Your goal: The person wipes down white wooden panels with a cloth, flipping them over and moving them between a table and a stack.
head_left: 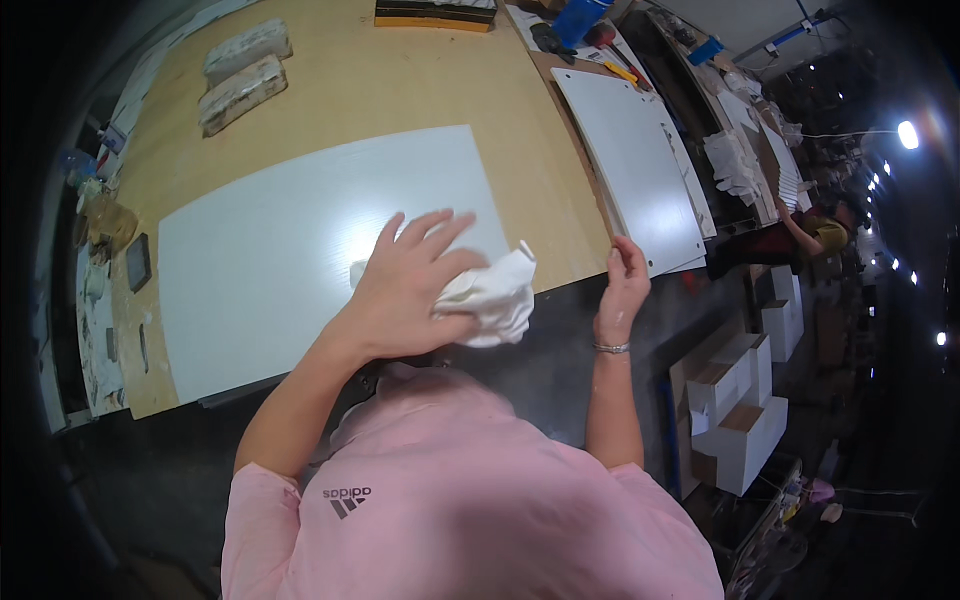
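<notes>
One cloth (492, 297) — left hand (405, 290), two white panels (300, 240)

The white panel (300, 240) ahead is lying bare for sweeping; two blocks (243, 75) are sitting well beyond, stacked panels (640, 170) blocking rightward.

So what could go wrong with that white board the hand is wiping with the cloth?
1. The left hand presses the white cloth right at the near edge of the white panel, so the cloth might slip off onto the floor.
2. That panel overhangs the wooden table a little at its near side, so hard pushing could shift it.
3. The right hand rests by the corner of a second white panel, and could bump it.
</notes>
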Tool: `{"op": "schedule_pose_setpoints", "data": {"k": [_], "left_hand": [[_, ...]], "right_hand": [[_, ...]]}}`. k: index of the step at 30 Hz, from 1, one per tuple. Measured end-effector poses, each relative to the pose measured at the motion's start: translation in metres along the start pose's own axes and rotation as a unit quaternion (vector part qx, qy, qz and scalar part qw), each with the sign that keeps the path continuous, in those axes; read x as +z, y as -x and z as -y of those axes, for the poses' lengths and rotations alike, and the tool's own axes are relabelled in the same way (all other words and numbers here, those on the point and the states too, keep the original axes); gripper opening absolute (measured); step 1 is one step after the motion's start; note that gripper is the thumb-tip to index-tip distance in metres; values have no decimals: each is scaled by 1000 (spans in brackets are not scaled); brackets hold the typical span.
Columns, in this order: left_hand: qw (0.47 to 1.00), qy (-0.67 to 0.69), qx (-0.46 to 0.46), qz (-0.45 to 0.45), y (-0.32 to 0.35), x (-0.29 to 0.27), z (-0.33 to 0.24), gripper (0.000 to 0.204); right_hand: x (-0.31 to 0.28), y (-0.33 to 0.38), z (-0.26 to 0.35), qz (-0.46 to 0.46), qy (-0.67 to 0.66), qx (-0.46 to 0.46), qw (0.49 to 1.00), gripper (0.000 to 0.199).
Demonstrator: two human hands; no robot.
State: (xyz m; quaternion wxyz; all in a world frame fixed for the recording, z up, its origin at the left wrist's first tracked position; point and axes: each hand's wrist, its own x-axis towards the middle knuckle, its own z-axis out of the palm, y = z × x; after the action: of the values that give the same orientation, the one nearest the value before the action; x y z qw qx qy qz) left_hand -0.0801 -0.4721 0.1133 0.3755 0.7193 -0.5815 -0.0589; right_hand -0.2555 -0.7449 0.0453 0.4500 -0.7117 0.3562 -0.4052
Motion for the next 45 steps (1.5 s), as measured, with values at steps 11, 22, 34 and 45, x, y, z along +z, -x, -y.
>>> {"op": "schedule_pose_setpoints", "data": {"k": [11, 22, 34, 45], "left_hand": [[918, -318, -220, -90, 237, -52, 54, 44], [917, -176, -227, -279, 154, -58, 13, 42], [792, -289, -442, -308, 198, -161, 226, 38], [966, 144, 119, 181, -87, 117, 3, 36]], "right_hand": [[93, 61, 56, 387, 171, -301, 854, 71], [111, 120, 47, 426, 283, -476, 715, 70], [78, 145, 58, 438, 239, -407, 765, 64], [71, 150, 36, 487, 266, -358, 751, 55]]}}
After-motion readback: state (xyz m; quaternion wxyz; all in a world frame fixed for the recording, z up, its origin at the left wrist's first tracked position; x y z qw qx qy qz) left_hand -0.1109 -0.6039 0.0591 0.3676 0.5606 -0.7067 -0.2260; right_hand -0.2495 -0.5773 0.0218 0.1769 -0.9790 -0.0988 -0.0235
